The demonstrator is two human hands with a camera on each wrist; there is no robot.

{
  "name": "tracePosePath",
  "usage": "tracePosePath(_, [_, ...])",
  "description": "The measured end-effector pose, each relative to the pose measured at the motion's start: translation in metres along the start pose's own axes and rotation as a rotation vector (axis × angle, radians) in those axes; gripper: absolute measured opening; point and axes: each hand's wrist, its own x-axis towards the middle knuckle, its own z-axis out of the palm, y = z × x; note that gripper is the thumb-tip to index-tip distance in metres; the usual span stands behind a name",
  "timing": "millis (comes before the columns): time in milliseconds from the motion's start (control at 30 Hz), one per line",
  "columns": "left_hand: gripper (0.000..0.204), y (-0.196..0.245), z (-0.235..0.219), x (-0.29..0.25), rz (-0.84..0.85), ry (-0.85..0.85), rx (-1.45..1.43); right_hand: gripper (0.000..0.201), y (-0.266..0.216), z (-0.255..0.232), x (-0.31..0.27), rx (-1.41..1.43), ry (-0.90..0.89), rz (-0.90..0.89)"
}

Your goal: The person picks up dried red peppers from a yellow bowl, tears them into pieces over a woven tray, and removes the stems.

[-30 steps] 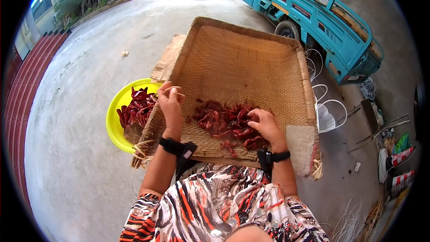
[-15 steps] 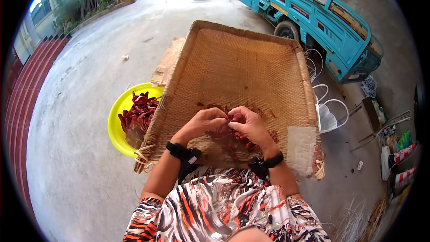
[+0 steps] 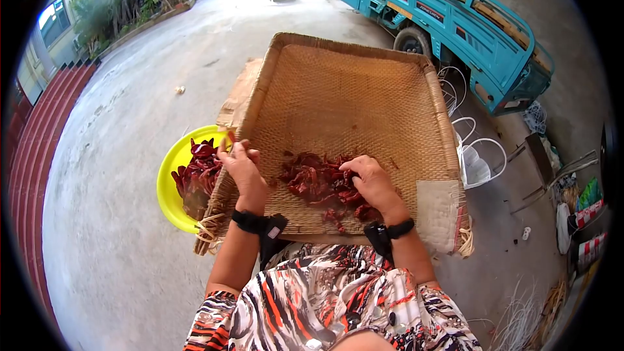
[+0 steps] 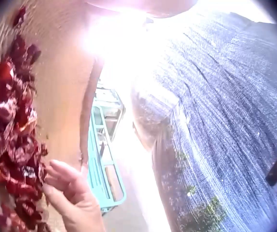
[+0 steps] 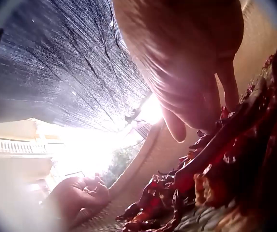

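In the head view, a heap of dried red chili peppers [image 3: 315,179] lies on the near part of a woven tray [image 3: 351,97]. My right hand [image 3: 374,185] reaches into the heap from the right, fingers bent down with the tips on the chilies; the right wrist view shows its thumb apart from the fingers. Over the tray's left rim, my left hand [image 3: 244,169] pinches a small red chili pepper [image 3: 231,136], largely hidden by the fingers. Beside that hand, below the rim, a yellow basin [image 3: 168,185] holds more red chilies [image 3: 198,166].
A flattened cardboard piece [image 3: 240,94] lies left of the tray. On the right stand a white bag [image 3: 476,169] with loop handles and a metal-legged chair [image 3: 536,166]. A turquoise cargo tricycle [image 3: 448,23] is parked behind. Red steps [image 3: 55,120] run along the far left.
Half a second ago both hands met over the chili heap. Since then the left hand has moved left to the rim by the basin, and the right hand has lowered onto the heap.
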Motion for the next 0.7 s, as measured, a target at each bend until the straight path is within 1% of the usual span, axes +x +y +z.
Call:
tracePosePath(33, [0.044,0.007,0.001,-0.001,0.027,0.076,-0.049,0.027,0.000,0.001,0.000,-0.041,-0.024,-0.009])
tracePosePath(100, [0.051,0.014,0.002,-0.004,0.022,0.053,-0.080,0.027,0.001,0.003,0.000,-0.124,-0.069,-0.027])
tracePosePath(133, [0.056,0.017,0.005,-0.006,0.019,0.041,-0.098,0.026,0.005,0.005,0.001,-0.102,-0.023,-0.048])
tracePosePath(167, [0.050,0.018,0.010,-0.009,-0.006,0.060,-0.048,0.025,0.011,0.008,0.002,-0.081,0.021,-0.069])
tracePosePath(200, [0.046,0.013,0.009,-0.008,0.016,-0.039,0.012,0.024,0.009,0.008,0.004,-0.059,0.064,-0.089])
tracePosePath(267, [0.038,-0.003,0.002,-0.005,0.059,-0.234,0.132,0.019,0.001,0.004,0.005,0.179,0.158,0.055])
tracePosePath(300, [0.026,0.002,0.005,-0.011,-0.001,-0.351,0.142,0.017,-0.006,0.001,0.006,0.298,0.204,0.127])
tracePosePath(400, [0.023,0.008,0.014,-0.022,-0.126,-0.677,0.253,0.011,-0.017,-0.002,0.009,0.517,0.224,0.271])
tracePosePath(500, [0.024,0.012,0.019,-0.031,-0.233,-0.943,0.349,0.012,-0.031,-0.001,0.011,0.924,0.124,0.337])
tracePosePath(600, [0.024,0.009,0.018,-0.033,-0.320,-1.143,0.367,0.013,-0.041,0.001,0.014,1.027,0.086,0.341])
tracePosePath(633, [0.021,0.013,0.018,-0.034,-0.367,-1.157,0.418,0.013,-0.041,0.002,0.014,1.042,0.076,0.339])
tracePosePath(700, [0.020,0.014,0.018,-0.034,-0.367,-1.150,0.429,0.013,-0.040,0.005,0.014,1.070,0.057,0.332])
